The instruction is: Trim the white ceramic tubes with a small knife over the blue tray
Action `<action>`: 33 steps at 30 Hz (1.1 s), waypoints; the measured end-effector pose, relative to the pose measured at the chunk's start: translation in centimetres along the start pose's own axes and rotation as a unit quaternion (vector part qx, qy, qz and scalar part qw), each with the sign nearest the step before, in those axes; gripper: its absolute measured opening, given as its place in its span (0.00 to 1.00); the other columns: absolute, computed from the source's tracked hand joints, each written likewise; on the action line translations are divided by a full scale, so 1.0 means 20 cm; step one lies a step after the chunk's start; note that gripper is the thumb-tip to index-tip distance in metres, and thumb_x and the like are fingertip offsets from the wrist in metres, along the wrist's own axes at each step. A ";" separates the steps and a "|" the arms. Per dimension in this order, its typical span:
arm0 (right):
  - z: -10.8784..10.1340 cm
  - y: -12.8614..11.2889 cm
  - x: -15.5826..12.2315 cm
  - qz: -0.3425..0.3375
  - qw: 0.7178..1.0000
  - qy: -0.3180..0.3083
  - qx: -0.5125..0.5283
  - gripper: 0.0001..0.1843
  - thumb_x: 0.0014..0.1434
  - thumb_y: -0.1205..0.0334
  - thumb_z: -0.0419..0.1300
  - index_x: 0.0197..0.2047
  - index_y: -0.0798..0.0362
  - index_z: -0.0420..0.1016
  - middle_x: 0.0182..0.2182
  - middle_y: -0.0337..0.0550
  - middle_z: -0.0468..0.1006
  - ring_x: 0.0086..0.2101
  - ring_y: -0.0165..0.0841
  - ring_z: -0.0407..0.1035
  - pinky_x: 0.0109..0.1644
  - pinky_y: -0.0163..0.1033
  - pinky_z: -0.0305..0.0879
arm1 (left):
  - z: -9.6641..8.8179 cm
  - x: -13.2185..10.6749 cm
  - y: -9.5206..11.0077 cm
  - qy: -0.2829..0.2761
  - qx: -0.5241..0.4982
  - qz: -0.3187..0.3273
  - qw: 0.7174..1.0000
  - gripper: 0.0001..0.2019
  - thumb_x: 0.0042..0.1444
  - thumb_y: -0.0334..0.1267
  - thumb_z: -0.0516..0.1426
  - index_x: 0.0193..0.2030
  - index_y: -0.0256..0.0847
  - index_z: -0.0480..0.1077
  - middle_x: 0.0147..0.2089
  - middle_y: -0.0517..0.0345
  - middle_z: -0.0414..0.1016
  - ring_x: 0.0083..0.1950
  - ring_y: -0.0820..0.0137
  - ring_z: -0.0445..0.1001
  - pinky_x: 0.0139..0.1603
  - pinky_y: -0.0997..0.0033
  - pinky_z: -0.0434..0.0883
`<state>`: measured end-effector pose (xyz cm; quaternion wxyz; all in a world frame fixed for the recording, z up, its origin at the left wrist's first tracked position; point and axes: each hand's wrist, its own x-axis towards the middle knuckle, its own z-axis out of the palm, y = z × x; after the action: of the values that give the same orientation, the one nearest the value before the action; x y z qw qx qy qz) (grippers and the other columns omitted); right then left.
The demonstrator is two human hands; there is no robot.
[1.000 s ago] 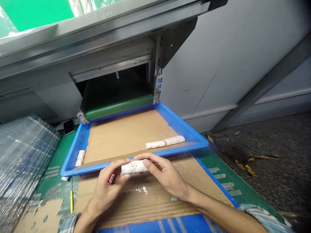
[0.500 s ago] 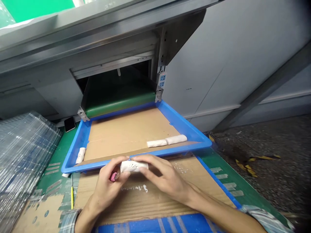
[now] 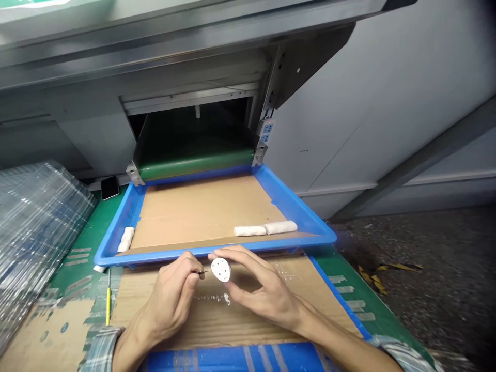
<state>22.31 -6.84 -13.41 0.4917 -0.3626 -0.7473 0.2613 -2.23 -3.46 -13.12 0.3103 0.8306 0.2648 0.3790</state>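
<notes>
My right hand (image 3: 259, 292) holds a short white roll (image 3: 220, 269) in its fingertips, its round end turned toward me. That end shows small dark holes. My left hand (image 3: 170, 294) is closed around a small tool, of which only a thin metal tip (image 3: 200, 272) shows, just left of the roll and apart from it. Its handle is hidden in my fingers. Both hands are over a cardboard sheet (image 3: 155, 315), just in front of a blue plastic tray (image 3: 217, 251). Inside the tray lie several similar white rolls (image 3: 250, 231).
The tray's cardboard liner (image 3: 201, 212) sits below a green conveyor belt (image 3: 196, 163) in a grey machine opening. A stack of clear plastic sheets (image 3: 39, 232) lies on the left, near a phone (image 3: 110, 188) and a yellow pen (image 3: 108, 305). Bare floor lies right.
The white roll has turned from lying sideways to showing its round end. The left hand has moved slightly away, its pink handle now hidden. The view has shifted slightly.
</notes>
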 end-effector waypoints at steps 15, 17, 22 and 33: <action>-0.01 0.00 0.00 0.039 0.992 -0.121 0.013 0.26 0.69 0.70 0.54 0.67 0.48 0.75 0.51 0.49 0.84 0.48 0.40 0.80 0.54 0.41 0.79 | 0.02 0.04 0.05 0.031 0.263 0.014 0.964 0.27 0.71 0.65 0.54 0.33 0.43 0.66 0.25 0.62 0.76 0.22 0.70 0.73 0.24 0.68 0.55; -0.01 0.00 0.00 0.033 0.992 -0.121 0.018 0.24 0.71 0.68 0.55 0.67 0.47 0.75 0.52 0.49 0.83 0.49 0.40 0.79 0.55 0.42 0.79 | 0.02 0.04 0.05 0.028 0.260 0.014 0.965 0.28 0.71 0.67 0.54 0.33 0.43 0.65 0.24 0.62 0.76 0.22 0.70 0.73 0.24 0.68 0.54; -0.01 0.02 -0.01 0.037 0.991 -0.128 0.023 0.20 0.75 0.61 0.54 0.67 0.48 0.75 0.51 0.51 0.83 0.49 0.41 0.78 0.53 0.42 0.79 | 0.03 0.05 0.06 0.035 0.256 0.030 0.966 0.30 0.74 0.67 0.47 0.32 0.43 0.64 0.24 0.61 0.76 0.21 0.70 0.74 0.23 0.68 0.52; -0.02 0.03 -0.02 0.027 0.991 -0.126 0.031 0.22 0.76 0.62 0.53 0.69 0.46 0.73 0.49 0.49 0.80 0.47 0.39 0.76 0.53 0.42 0.77 | 0.02 0.05 0.06 0.029 0.273 0.050 0.960 0.31 0.77 0.63 0.45 0.30 0.42 0.65 0.22 0.62 0.74 0.19 0.73 0.70 0.23 0.67 0.52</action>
<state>22.93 -6.80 -13.89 0.3972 -0.3311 -0.7849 0.3414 -1.13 -3.61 -12.01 0.0448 0.8846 0.3249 0.3314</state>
